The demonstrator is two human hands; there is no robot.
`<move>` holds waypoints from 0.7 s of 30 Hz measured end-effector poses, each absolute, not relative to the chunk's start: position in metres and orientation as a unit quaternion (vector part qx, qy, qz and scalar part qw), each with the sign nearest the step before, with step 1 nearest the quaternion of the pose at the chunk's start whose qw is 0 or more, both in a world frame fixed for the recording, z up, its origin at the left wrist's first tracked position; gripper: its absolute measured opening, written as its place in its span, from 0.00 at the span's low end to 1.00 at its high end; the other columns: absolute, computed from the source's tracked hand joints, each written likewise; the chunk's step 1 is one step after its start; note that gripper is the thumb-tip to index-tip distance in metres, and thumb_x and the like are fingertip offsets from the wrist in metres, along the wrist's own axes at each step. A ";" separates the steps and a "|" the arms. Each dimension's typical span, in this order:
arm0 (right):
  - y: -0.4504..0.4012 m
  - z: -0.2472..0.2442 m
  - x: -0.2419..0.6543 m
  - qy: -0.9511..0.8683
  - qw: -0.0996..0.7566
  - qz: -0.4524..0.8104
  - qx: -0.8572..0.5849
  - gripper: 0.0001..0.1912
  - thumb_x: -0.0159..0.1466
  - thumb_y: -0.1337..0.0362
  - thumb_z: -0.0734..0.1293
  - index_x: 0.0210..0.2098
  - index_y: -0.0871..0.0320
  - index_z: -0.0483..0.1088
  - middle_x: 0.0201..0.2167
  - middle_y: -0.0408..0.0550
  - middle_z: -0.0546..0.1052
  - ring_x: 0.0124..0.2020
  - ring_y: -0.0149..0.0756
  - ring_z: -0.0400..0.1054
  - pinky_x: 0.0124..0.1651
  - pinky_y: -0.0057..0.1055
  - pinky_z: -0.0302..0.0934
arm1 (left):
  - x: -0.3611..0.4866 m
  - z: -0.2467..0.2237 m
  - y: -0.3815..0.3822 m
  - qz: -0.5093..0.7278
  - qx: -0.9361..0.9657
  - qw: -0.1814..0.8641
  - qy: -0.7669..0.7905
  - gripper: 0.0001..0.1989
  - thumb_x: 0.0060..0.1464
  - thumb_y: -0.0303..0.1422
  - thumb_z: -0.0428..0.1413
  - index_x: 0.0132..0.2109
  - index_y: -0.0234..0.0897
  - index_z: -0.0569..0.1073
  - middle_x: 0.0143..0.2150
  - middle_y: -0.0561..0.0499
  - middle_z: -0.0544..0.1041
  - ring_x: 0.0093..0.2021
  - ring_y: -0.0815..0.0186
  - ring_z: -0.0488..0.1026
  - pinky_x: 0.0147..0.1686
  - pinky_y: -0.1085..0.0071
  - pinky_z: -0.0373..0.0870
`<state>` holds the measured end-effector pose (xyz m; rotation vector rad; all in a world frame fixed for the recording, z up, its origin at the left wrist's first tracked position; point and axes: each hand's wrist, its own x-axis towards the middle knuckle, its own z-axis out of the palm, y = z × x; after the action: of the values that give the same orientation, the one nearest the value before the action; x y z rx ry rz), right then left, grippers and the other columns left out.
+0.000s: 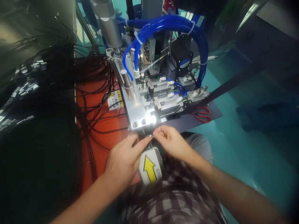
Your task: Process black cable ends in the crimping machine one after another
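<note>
Both hands meet at a small shiny metal piece (151, 136) just below the front edge of the metal machine plate (137, 112). My left hand (125, 152) comes from the left, thumb and fingers closed against the near side of that piece. From the right, my right hand (169, 140) pinches at the same spot with its fingers curled. The piece is too small to name and partly covered by the fingertips. Right under the hands is a white plate with a yellow arrow (149, 166).
Black cables (93, 109) run across the orange surface (86, 90) on the left. Blue air tubing (173, 23) arches over the machine. Red-handled pliers (203, 114) lie at the right on a grey board (193, 124). A warning label (115, 99) sits beside the plate.
</note>
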<state>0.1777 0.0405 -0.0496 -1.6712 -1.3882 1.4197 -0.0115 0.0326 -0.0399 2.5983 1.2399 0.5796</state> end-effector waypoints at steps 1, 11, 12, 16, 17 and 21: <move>0.040 -0.051 0.180 -0.501 0.272 0.552 -0.608 0.11 0.65 0.58 0.60 0.30 0.59 0.65 0.21 0.39 0.65 0.21 0.28 0.57 0.25 0.27 0.52 | -0.011 -0.039 0.033 0.182 0.883 0.100 0.421 0.17 0.60 0.26 0.47 0.51 0.35 0.76 0.32 0.48 0.69 0.28 0.65 0.70 0.24 0.72 0.68; 0.033 -0.066 0.172 -0.531 0.375 0.560 -0.513 0.12 0.67 0.61 0.59 0.28 0.56 0.59 0.22 0.37 0.59 0.24 0.29 0.53 0.29 0.28 0.50 | -0.011 -0.035 0.033 0.099 0.893 0.095 0.429 0.20 0.60 0.24 0.44 0.56 0.37 0.71 0.40 0.45 0.71 0.35 0.59 0.73 0.26 0.68 0.71; 0.034 -0.067 0.171 -0.518 0.389 0.572 -0.502 0.12 0.67 0.62 0.58 0.27 0.56 0.58 0.22 0.37 0.58 0.24 0.29 0.52 0.28 0.28 0.49 | -0.012 -0.036 0.033 0.117 0.892 0.101 0.425 0.20 0.60 0.24 0.45 0.55 0.36 0.72 0.40 0.44 0.71 0.37 0.59 0.73 0.28 0.68 0.72; 0.035 -0.068 0.170 -0.492 0.414 0.592 -0.485 0.12 0.66 0.63 0.59 0.25 0.56 0.58 0.20 0.36 0.58 0.23 0.29 0.52 0.28 0.28 0.49 | -0.017 -0.041 0.034 0.210 0.877 0.146 0.407 0.17 0.60 0.23 0.46 0.51 0.34 0.75 0.38 0.45 0.70 0.39 0.62 0.72 0.35 0.69 0.73; 0.035 -0.068 0.170 -0.490 0.414 0.594 -0.486 0.12 0.66 0.63 0.60 0.25 0.56 0.58 0.20 0.36 0.58 0.23 0.28 0.52 0.28 0.28 0.49 | -0.018 -0.041 0.034 0.224 0.872 0.158 0.405 0.17 0.60 0.22 0.46 0.50 0.34 0.75 0.38 0.45 0.70 0.39 0.63 0.71 0.36 0.70 0.72; 0.033 -0.067 0.171 -0.484 0.410 0.605 -0.481 0.11 0.65 0.63 0.59 0.26 0.56 0.59 0.20 0.36 0.59 0.23 0.29 0.53 0.28 0.28 0.49 | -0.018 -0.039 0.034 0.235 0.869 0.166 0.403 0.15 0.60 0.22 0.47 0.49 0.32 0.75 0.38 0.47 0.72 0.38 0.65 0.71 0.38 0.70 0.72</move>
<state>0.1713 0.0334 -0.0669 -1.2120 -1.2190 1.5246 -0.0176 0.0341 -0.0386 2.4746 1.1470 0.6707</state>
